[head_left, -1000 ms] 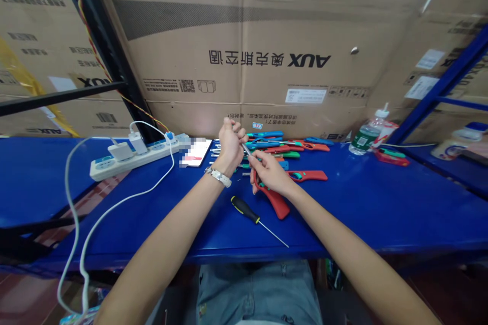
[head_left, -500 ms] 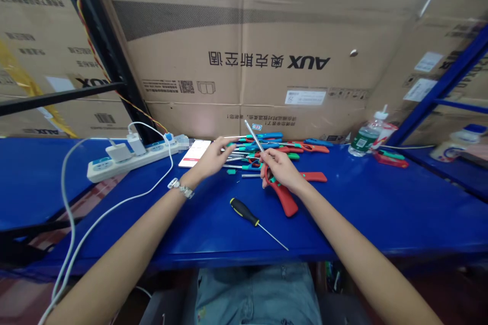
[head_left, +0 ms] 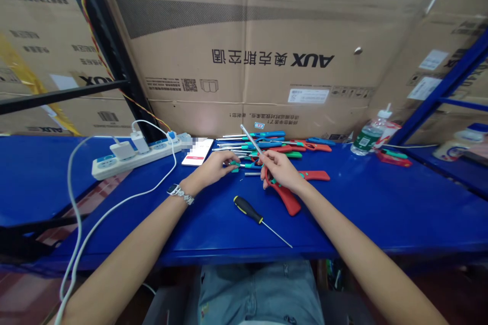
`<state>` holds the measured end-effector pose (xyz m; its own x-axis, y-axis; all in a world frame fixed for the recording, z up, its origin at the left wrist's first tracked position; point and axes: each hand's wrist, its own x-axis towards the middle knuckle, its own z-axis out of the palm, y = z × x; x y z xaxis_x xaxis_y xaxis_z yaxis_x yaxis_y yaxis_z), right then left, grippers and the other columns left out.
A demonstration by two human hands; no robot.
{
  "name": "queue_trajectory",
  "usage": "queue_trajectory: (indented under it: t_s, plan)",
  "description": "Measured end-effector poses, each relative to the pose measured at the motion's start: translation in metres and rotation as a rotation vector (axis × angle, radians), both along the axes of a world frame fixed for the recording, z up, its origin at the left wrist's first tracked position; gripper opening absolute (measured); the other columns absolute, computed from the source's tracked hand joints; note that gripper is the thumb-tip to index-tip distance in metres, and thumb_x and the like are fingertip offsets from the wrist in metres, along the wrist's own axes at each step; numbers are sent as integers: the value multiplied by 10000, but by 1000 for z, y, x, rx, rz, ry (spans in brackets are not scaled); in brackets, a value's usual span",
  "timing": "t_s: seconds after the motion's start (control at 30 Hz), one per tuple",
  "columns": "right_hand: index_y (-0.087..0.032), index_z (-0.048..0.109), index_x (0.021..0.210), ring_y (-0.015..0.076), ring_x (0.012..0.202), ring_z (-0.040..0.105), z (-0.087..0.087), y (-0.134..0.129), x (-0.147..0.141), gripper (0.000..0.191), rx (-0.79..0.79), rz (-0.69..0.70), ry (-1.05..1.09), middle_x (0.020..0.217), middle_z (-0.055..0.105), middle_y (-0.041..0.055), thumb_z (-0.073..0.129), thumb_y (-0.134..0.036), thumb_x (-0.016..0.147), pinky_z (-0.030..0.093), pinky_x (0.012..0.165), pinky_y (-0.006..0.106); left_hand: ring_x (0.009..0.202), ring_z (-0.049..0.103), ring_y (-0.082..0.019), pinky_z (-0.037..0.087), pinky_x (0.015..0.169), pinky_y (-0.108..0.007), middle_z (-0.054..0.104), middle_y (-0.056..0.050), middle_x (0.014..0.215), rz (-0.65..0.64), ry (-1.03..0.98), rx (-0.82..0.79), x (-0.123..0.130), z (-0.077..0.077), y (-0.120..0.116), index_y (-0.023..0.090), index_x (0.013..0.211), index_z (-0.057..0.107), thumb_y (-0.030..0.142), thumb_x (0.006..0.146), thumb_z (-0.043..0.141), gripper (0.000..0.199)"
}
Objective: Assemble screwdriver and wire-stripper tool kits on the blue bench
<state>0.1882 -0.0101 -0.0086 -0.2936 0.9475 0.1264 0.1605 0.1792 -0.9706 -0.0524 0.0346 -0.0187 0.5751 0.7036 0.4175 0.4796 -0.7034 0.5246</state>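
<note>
My right hand [head_left: 280, 168] is wrapped round a red lighter [head_left: 288, 200], whose metal tube slants up to the left. My left hand [head_left: 214, 167] is closed, its thumb and fingertips pinching a small green piece [head_left: 234, 164]. Behind both hands lie several long lighters with blue, red and green handles, among them a blue one [head_left: 270, 134]. Another red lighter [head_left: 318, 175] rests just behind my right hand. A black and yellow screwdriver [head_left: 247, 209] lies on the blue table [head_left: 190, 236] in front of my hands.
At the left, a white power strip [head_left: 147, 156] holds plugs and trailing cables. A phone [head_left: 198, 152] lies beside it. A water bottle [head_left: 368, 137] and a red packet [head_left: 394, 157] stand and lie at the right. Large cardboard boxes [head_left: 183, 61] rise behind.
My left hand has moved slightly down and closed on the small green piece, which was lying on the table. My right hand still holds the red lighter.
</note>
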Motion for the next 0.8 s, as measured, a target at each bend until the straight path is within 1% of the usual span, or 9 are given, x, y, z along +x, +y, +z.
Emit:
queue_trajectory:
  t_s: [0.07, 0.17, 0.33, 0.43, 0.53, 0.6, 0.67, 0.73, 0.8]
  plan:
    - [-222, 503, 867, 153, 388, 639, -1, 0, -1, 315, -7, 9, -2, 534, 649, -41, 551, -522, 949, 419, 372, 206, 827, 623, -171, 501, 794, -316, 680, -68, 975, -24, -6, 13, 5, -2, -1, 184, 966, 722, 274, 894, 633, 145]
    - [-222, 508, 860, 157, 390, 637, -2, 0, -2, 330, 0, 20, 1, 536, 651, -38, 568, -537, 938, 444, 390, 221, 858, 618, -183, 498, 816, -331, 651, -72, 991, -51, 16, 51, 13, -7, -1, 188, 973, 735, 271, 906, 628, 151]
    - [-220, 514, 866, 156, 392, 635, -2, 0, -2, 343, -9, 12, -10, 531, 650, -37, 574, -551, 931, 446, 390, 219, 964, 620, -239, 478, 895, -398, 702, -69, 963, -40, 108, 142, 17, -14, 1, 201, 1002, 728, 258, 886, 679, 138]
    - [-217, 519, 870, 153, 394, 635, -1, 0, -1, 347, -12, 14, -15, 534, 652, -35, 574, -555, 928, 446, 391, 215, 1017, 619, -255, 474, 933, -438, 711, -77, 1031, -22, 106, 188, 16, -13, 1, 211, 1061, 713, 277, 893, 684, 183]
    - [-220, 521, 873, 155, 387, 626, -3, 1, 0, 372, -7, 33, 2, 529, 649, -36, 588, -584, 907, 450, 391, 222, 1030, 626, -244, 487, 943, -439, 700, -81, 1058, -3, 6, 199, 18, -7, -5, 218, 1083, 697, 307, 932, 639, 185]
    - [-224, 520, 879, 161, 392, 628, -4, 3, -1, 386, -16, 41, 42, 532, 648, -39, 598, -601, 893, 469, 401, 235, 976, 641, -223, 510, 899, -411, 699, -76, 1009, 23, -106, 162, 24, -3, -12, 208, 1039, 689, 317, 949, 607, 164]
    - [-228, 521, 883, 168, 418, 644, -5, 7, -3, 394, -15, 17, 94, 557, 663, -34, 608, -612, 881, 494, 423, 252, 883, 652, -196, 528, 817, -370, 697, -67, 938, 52, -225, 77, 34, 2, -19, 194, 978, 671, 329, 950, 593, 158]
    - [-233, 516, 856, 176, 466, 670, -5, 13, -6, 401, 28, -59, 149, 599, 690, -20, 626, -618, 864, 526, 472, 271, 769, 642, -172, 526, 722, -335, 684, -48, 847, 65, -306, -49, 45, 5, -25, 188, 917, 634, 360, 933, 610, 175]
    - [-236, 503, 807, 185, 526, 693, -5, 18, -9, 418, 115, -170, 186, 626, 708, -3, 660, -623, 833, 552, 538, 289, 685, 620, -157, 514, 657, -317, 659, -23, 778, 68, -336, -155, 56, 9, -30, 193, 890, 582, 402, 886, 675, 228]
